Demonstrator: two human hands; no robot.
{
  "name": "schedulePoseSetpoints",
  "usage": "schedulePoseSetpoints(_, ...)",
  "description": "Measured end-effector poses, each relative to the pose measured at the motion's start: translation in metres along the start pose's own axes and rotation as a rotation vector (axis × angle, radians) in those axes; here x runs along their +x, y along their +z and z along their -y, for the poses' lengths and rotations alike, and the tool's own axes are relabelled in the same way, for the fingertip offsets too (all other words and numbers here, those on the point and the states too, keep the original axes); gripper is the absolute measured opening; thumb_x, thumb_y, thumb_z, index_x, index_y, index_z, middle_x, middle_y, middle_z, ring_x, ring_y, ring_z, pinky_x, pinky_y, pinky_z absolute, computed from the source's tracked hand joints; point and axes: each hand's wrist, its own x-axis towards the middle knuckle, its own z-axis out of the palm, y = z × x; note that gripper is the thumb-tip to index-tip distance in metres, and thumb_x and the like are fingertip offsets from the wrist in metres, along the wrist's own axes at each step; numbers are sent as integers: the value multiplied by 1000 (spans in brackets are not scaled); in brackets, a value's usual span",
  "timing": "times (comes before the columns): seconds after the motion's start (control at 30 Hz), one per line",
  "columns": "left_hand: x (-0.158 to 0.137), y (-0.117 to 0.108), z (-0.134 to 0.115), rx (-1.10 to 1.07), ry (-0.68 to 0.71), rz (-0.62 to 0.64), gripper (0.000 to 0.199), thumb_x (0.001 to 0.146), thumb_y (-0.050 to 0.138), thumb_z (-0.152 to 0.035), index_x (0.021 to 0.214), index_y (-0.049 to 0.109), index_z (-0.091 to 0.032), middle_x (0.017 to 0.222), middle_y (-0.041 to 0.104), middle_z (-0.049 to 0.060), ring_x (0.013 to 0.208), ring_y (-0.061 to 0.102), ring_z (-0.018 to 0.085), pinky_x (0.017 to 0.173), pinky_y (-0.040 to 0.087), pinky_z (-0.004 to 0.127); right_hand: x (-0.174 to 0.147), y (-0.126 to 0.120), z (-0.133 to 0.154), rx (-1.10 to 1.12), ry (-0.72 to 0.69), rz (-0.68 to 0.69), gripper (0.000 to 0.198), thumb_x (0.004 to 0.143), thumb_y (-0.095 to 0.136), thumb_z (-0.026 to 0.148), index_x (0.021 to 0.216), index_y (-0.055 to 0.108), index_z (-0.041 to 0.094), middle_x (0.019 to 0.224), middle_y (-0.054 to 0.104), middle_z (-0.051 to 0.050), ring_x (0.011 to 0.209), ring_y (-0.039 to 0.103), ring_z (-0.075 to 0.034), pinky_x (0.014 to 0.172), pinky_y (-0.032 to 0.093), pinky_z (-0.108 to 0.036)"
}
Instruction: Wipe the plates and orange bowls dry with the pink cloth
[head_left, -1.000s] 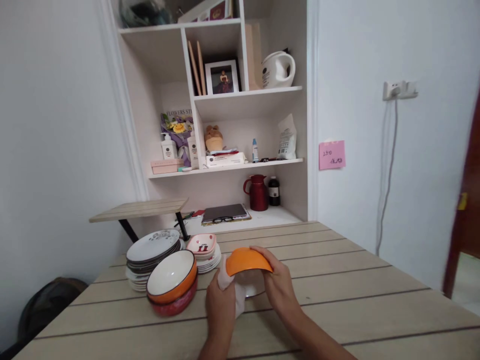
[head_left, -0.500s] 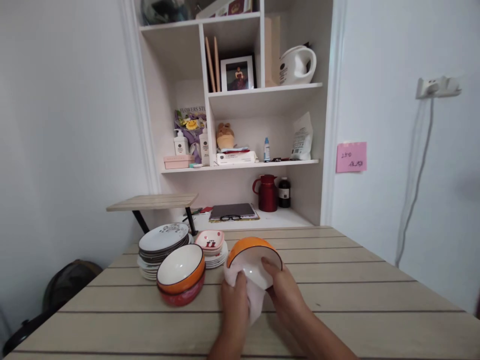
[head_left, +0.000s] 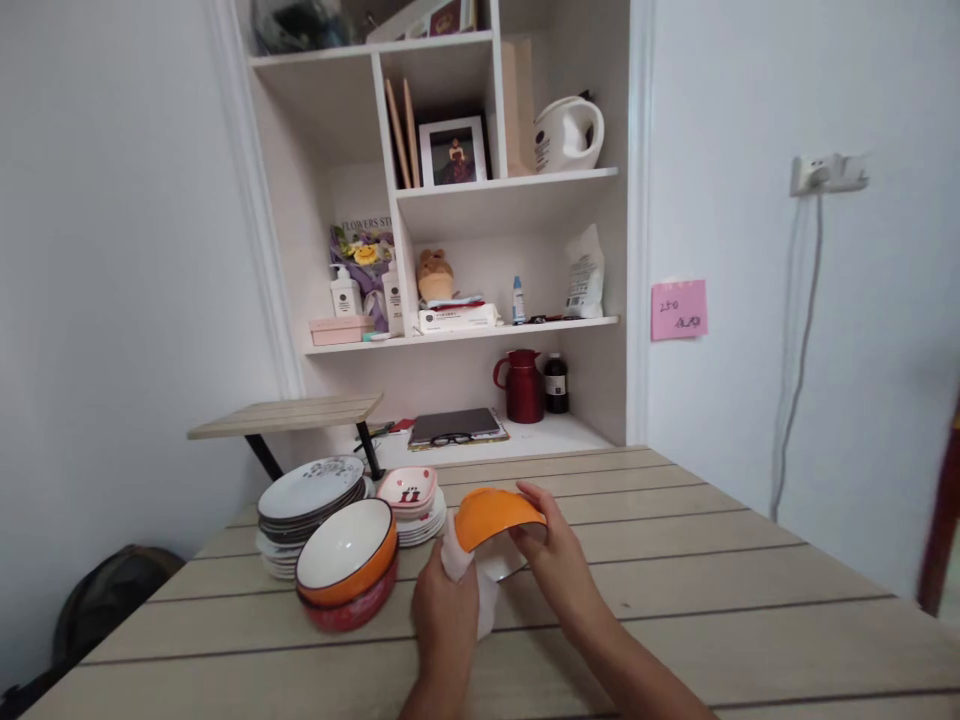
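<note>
An orange bowl with a white inside and dark rim is tilted above the table, its outer side turned up and its opening toward me. My right hand grips its right rim, fingers on the outside and thumb at the edge. At the left rim my left hand presses a pale cloth against the bowl. To the left, another orange bowl is stacked in a red bowl. Behind these stand a pile of plates and small square dishes on white saucers.
A small raised wooden stand is at the table's back left. Behind the slatted table a shelf unit holds a red jug, a dark bottle and a laptop-like grey slab. A dark bag sits at lower left.
The held bowl has been turned over further, so its orange outside now faces up and less of the inside shows. The view has shifted slightly to the right.
</note>
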Motion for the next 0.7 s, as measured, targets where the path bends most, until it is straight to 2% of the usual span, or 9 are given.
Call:
schedulePoseSetpoints(0.1, -1, -4, -2, 57, 32, -30, 37, 81, 59, -19, 117, 68, -21, 99, 76, 12, 93, 71, 27, 73, 48, 29, -2, 0, 4, -87, -95, -18, 54, 72, 55, 18, 126, 56, 22, 123, 64, -9, 113, 60, -26, 97, 48, -44)
schedulePoseSetpoints(0.27, -8, -10, -6, 231, 146, 15, 31, 77, 58, -10, 100, 71, -26, 84, 76, 6, 81, 72, 26, 64, 44, 27, -3, -6, 15, -153, -206, 18, 64, 65, 44, 3, 123, 60, 26, 124, 61, -8, 96, 65, -21, 90, 51, -39)
schedulePoseSetpoints(0.33, -10, -12, -7, 247, 200, 15, 30, 76, 59, -9, 97, 71, -27, 83, 76, 6, 80, 72, 25, 63, 43, 26, -3, -8, 16, -164, -216, 29, 64, 63, 42, 2, 119, 64, 26, 125, 61, -8, 98, 65, -22, 90, 50, -38)
schedulePoseSetpoints(0.43, -10, -14, -9, 307, 243, -33, 29, 74, 61, -10, 98, 70, -26, 85, 76, 6, 78, 71, 25, 61, 41, 26, -3, -9, 13, -154, -200, 50, 57, 66, 44, 6, 113, 68, 26, 121, 67, -6, 105, 65, -25, 92, 49, -39)
schedulePoseSetpoints(0.53, -9, -16, -10, 327, 244, -26, 27, 76, 59, -10, 96, 69, -25, 81, 75, 6, 75, 70, 25, 58, 38, 27, -3, -9, 8, -115, -154, 57, 53, 66, 44, 9, 108, 72, 26, 112, 74, -4, 104, 66, -25, 93, 48, -39)
schedulePoseSetpoints(0.7, -3, -15, -5, 159, 180, -27, 29, 73, 60, -11, 99, 68, -24, 77, 74, 6, 75, 69, 26, 59, 40, 27, -2, -8, 3, -31, -82, 15, 51, 65, 44, 12, 103, 75, 25, 106, 76, -3, 98, 68, -24, 93, 48, -38)
